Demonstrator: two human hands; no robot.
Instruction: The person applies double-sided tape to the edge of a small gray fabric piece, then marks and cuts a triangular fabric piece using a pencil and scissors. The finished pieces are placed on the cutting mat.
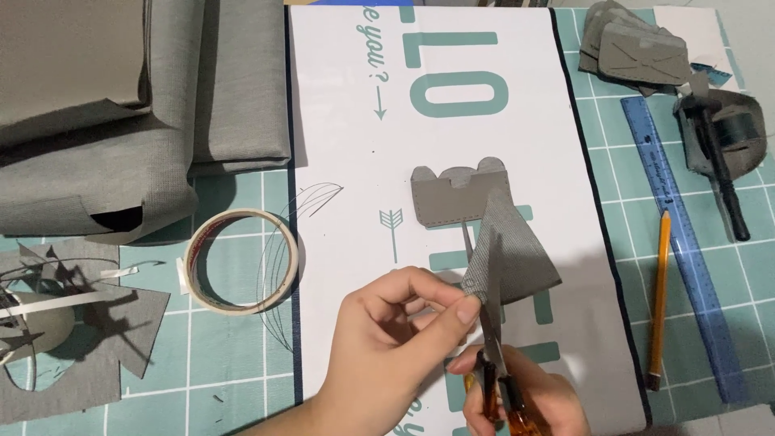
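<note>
hands 2 (387, 355) | scissors 1 (494, 355) | tape rolls 1 (240, 260) | pencils 1 (659, 299) | rulers 1 (682, 242)

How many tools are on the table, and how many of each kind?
Scissors: 1, in the right hand
Tape roll: 1
Pencil: 1
Blue ruler: 1
Black-handled tool: 1
Total: 5

I see a craft/sewing desk: grid cutting mat (226, 355), folded grey fabric (121, 105), tape roll (240, 260), ruler (682, 242), pencil (659, 299).
</note>
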